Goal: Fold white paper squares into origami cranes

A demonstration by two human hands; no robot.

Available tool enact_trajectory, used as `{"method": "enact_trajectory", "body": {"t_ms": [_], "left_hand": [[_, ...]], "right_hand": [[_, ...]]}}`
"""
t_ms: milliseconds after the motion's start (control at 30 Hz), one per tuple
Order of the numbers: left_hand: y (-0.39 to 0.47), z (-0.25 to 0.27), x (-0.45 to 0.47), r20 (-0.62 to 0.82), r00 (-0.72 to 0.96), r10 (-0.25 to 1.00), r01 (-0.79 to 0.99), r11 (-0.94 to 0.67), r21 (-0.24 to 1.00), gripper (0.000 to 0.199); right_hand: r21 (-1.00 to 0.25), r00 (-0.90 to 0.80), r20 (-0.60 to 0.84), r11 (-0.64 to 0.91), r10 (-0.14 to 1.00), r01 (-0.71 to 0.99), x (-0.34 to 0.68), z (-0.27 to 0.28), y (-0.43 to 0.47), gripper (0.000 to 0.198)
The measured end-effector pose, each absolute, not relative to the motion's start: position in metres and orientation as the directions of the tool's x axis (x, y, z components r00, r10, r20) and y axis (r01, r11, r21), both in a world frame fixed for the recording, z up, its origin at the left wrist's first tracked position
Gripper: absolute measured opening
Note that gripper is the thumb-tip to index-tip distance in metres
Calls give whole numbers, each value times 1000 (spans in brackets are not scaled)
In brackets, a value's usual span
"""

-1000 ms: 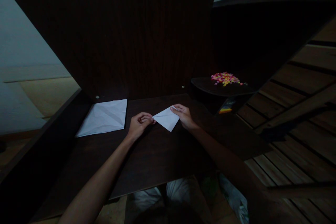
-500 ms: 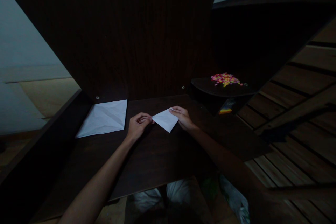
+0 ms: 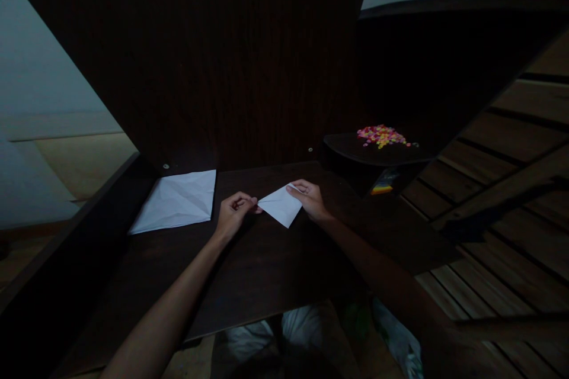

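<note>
Pinching folded white paper (image 3: pixel 281 207), left fingers (image 3: pixel 249 204) at narrow tip, right fingers (image 3: pixel 297 193) at wider end

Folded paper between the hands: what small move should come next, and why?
Perhaps pinch the folded paper flatter at its narrow tip: the left hand holds that tip, and the right hand grips the wider end, which should keep it steady.

Bare forearms (image 3: pixel 178 296), pale legwear (image 3: pixel 302 324)
</note>
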State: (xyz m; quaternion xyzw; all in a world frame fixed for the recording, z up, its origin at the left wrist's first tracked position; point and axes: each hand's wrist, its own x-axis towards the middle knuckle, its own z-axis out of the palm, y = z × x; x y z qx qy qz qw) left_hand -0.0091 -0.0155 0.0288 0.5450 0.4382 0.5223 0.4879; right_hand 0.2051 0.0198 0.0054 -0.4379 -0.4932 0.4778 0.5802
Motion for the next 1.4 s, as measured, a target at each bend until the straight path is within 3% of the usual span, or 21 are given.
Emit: {"method": "enact_trajectory", "body": {"t_ms": [267, 567, 800, 900, 1133, 1400], "left_hand": [[-12, 24, -7, 124, 57, 991, -91, -118, 989, 33], [-9, 24, -8, 95, 79, 992, -127, -85, 988, 32], [-10, 24, -6, 80, 84, 993, 67, -86, 994, 33], [-9, 20, -6, 48, 126, 991, 57, -56, 997, 36], [-6, 17, -7, 47, 200, 979, 23, -53, 998, 45], [-10, 20, -4, 56, 228, 972, -48, -46, 998, 41]], "right_hand": [[-971, 88, 221, 228, 971, -75, 206, 8, 20, 39], [-965, 103, 247, 254, 963, -64, 207, 7, 20, 37], [-966, 93, 244, 250, 965, -60, 206, 6, 19, 37], [-966, 103, 245, 251, 964, -60, 206, 7, 19, 36], [-967, 116, 193, 209, 974, -144, 206, 8, 20, 36], [-962, 92, 145, 162, 985, -218, 207, 5, 23, 35]]}}
